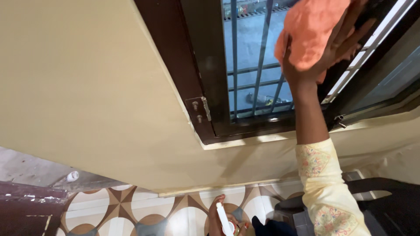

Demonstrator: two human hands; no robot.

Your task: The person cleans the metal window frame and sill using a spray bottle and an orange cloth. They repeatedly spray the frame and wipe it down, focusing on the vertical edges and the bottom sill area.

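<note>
1. Gripping a white spray bottle (226,220) low near the patterned floor tiles (144,214), the left hand (217,217) is curled around it; a loose hold could drop it.
2. Right hand (326,52) is spread flat, pressing an orange cloth (308,32) on the window glass (249,57). Pushing too hard risks rattling the pane, or the cloth could slide off the dark frame (205,87).

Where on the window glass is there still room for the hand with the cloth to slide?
The right hand presses the orange cloth on the pane's upper right. Bare glass lies left of it, up to the dark window frame, and below, down to the bottom rail. The grille bars sit behind the glass. The left hand holds a spray bottle low.
</note>
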